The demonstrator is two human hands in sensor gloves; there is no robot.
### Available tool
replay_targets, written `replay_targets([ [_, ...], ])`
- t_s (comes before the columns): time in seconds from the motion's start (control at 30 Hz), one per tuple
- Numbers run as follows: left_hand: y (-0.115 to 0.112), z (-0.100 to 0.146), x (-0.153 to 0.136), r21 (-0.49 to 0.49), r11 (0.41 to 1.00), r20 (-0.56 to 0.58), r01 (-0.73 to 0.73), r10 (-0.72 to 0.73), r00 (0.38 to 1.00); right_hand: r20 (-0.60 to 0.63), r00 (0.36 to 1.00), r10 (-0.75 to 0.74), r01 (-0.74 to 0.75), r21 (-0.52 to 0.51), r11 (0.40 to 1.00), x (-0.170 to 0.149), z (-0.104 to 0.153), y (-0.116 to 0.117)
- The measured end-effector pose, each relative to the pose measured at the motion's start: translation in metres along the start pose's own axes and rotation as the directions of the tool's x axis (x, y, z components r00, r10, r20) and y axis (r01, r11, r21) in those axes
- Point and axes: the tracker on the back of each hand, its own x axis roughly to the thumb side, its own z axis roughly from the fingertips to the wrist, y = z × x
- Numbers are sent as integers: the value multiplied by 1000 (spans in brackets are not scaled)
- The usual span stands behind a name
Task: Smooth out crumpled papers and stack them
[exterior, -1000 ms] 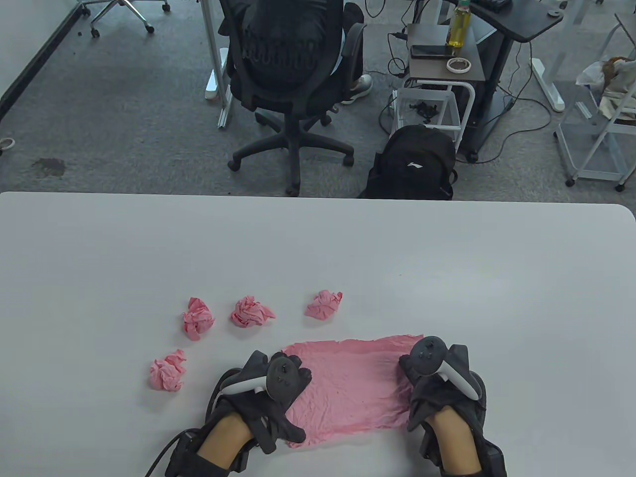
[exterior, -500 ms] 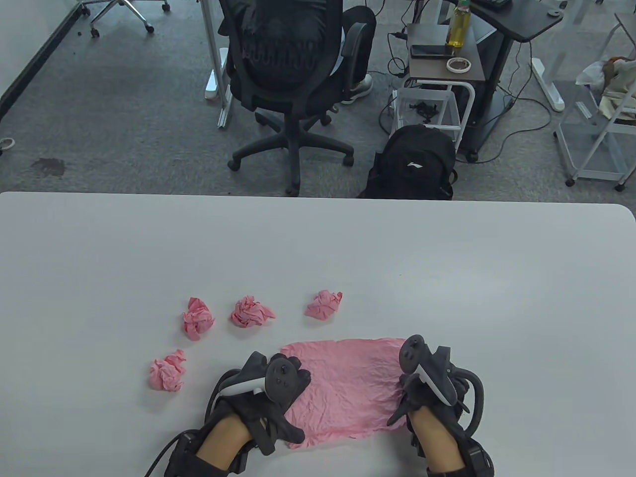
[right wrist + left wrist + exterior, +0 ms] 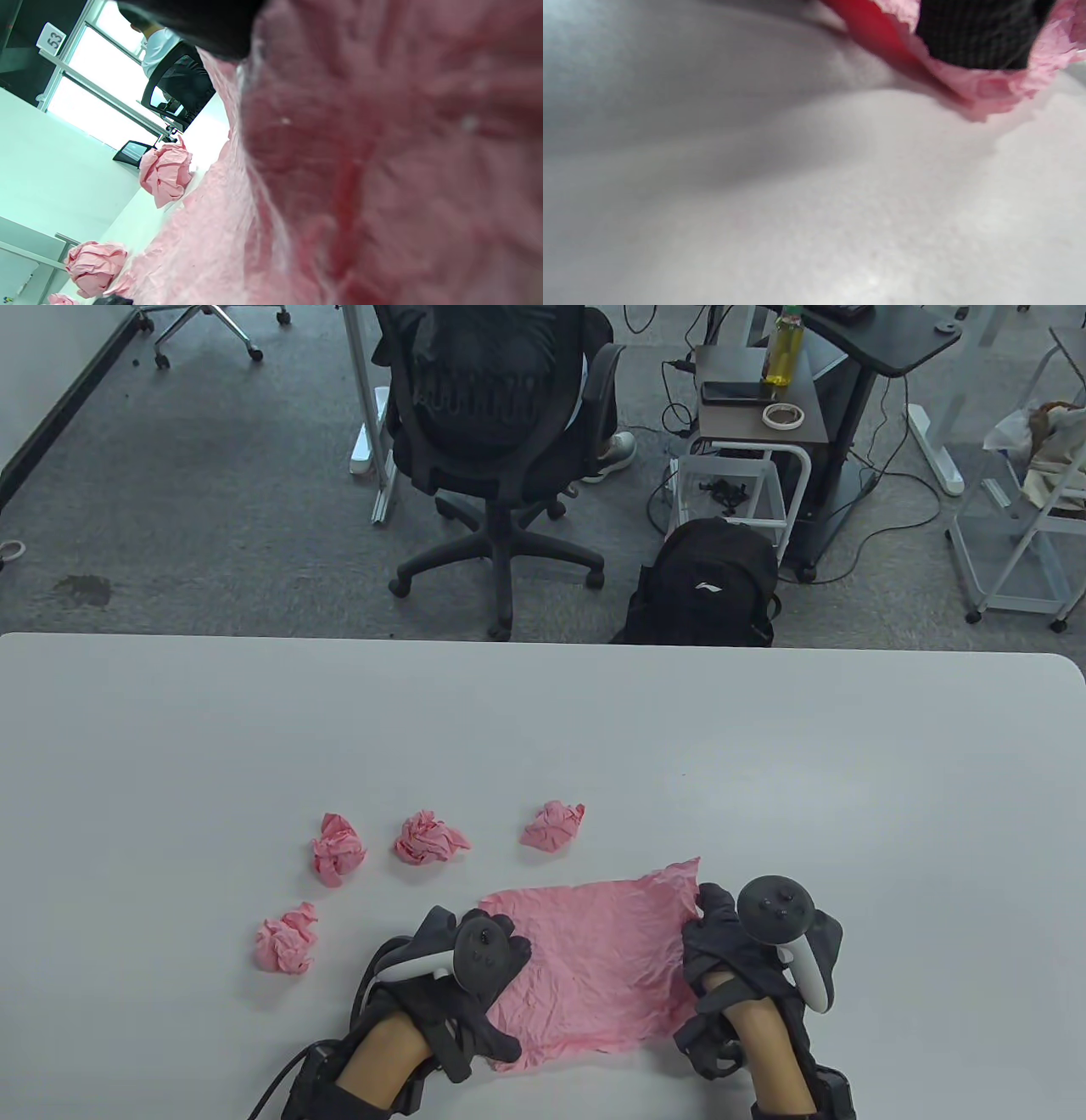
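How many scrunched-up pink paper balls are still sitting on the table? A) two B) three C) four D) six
C: the table view shows four crumpled pink balls on the white table, beside the one opened pink sheet that both hands touch.

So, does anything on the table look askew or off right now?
The pink sheet isn't flat: its far right corner peaks up beside the right hand, while the left hand rests on its left edge. The four crumpled balls look undisturbed.
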Motion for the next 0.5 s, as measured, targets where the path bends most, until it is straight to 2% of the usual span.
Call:
replay_targets([
  [0.07, 0, 0, 0, 1, 1000, -1, 1, -1, 1000, -18, 997, -71, 72, 67, 995, -4, -2, 0],
  [0.17, 0, 0, 0, 1, 1000, 0, 0, 0, 1000, -17, 998, -59, 61, 145, 988, -6, -4, 0],
  [0.23, 0, 0, 0, 1, 1000, 0, -2, 2, 1000, 5, 1000, -30, 29, 146, 989, -5, -5, 1],
  [0.37, 0, 0, 0, 1, 1000, 5, -2, 2, 1000, 44, 999, -28, 25, 73, 997, -1, -2, -5],
  [0.5, 3, 3, -1, 30, 999, 44, -22, 21, 999, 83, 991, -102, 100, 31, 995, -3, 3, -25],
])
